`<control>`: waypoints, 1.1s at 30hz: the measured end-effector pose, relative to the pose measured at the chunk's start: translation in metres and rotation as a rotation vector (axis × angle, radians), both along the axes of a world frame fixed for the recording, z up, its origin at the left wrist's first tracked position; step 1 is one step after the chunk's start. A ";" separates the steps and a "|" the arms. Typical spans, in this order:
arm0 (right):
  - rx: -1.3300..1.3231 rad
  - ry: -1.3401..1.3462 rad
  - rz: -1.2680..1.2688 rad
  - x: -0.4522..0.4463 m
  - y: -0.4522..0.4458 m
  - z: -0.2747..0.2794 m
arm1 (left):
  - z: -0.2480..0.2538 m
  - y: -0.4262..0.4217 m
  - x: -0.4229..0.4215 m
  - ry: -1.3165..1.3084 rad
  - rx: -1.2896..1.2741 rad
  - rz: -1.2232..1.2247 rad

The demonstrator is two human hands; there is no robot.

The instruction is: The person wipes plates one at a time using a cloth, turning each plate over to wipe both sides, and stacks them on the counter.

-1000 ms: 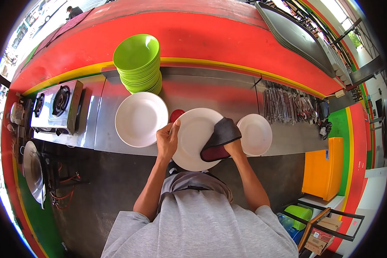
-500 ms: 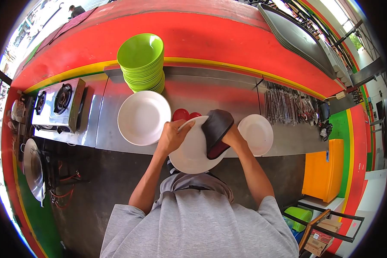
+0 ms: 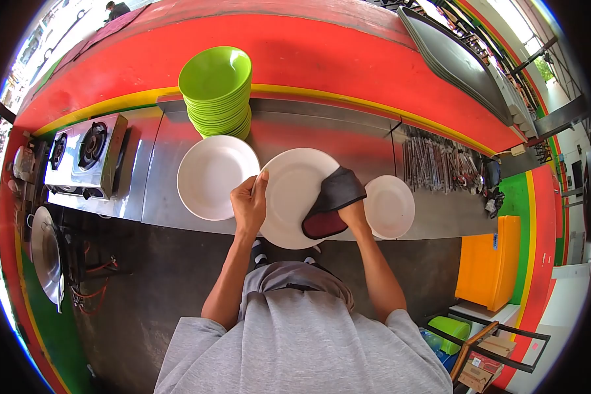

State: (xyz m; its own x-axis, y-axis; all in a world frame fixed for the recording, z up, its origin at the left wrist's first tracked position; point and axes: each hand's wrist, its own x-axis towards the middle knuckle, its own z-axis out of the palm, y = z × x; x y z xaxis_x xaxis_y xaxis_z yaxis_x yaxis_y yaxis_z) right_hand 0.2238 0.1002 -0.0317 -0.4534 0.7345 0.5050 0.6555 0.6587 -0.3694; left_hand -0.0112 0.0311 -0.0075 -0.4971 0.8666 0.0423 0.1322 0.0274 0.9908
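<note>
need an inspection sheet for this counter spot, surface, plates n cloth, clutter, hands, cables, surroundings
Surface: metal counter, shiny, with reddish reflections
Job's things: held plate, white, tilted; dark cloth against its right side
Clutter: green bowls stacked; left white plate and right white plate on the counter; a row of thin items, perhaps cutlery
Hands: left hand grips the held plate's rim; right hand, partly covered, holds the cloth
Cables: reddish line below the stove; hose or cable, cannot tell
Surroundings: red wall behind; orange container at right
</note>
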 end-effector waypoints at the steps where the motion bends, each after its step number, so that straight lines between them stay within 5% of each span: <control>1: -0.008 -0.018 -0.031 -0.002 -0.004 0.000 | -0.005 0.000 0.002 -0.020 0.005 0.021; 5: 0.013 -0.078 -0.104 -0.002 -0.014 -0.019 | -0.022 0.001 0.010 -0.076 0.032 0.103; 8: -0.232 -0.148 -0.184 -0.002 -0.026 -0.020 | -0.025 0.000 0.019 -0.097 0.071 0.185; 15: -0.231 0.160 -0.206 -0.005 -0.033 -0.048 | -0.023 -0.004 0.035 -0.214 0.044 0.284; 23: -0.034 -0.104 0.043 0.033 -0.010 -0.001 | -0.017 0.009 -0.001 -0.068 -0.152 -0.235; 25: -0.138 -0.003 0.092 0.038 -0.007 -0.004 | -0.003 0.017 -0.001 0.011 -0.018 -0.308; 33: -0.530 -0.008 0.195 0.019 0.006 0.045 | 0.028 0.033 -0.013 0.391 -0.160 -0.758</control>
State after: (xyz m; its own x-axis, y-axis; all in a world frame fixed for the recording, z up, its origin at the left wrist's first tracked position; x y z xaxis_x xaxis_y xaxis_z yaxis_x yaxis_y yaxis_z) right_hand 0.2423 0.1059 0.0137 -0.6085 0.7889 0.0862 0.5442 0.4939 -0.6781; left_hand -0.0245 0.0643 0.0209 0.2415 0.9685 -0.0611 0.5014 -0.0706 0.8623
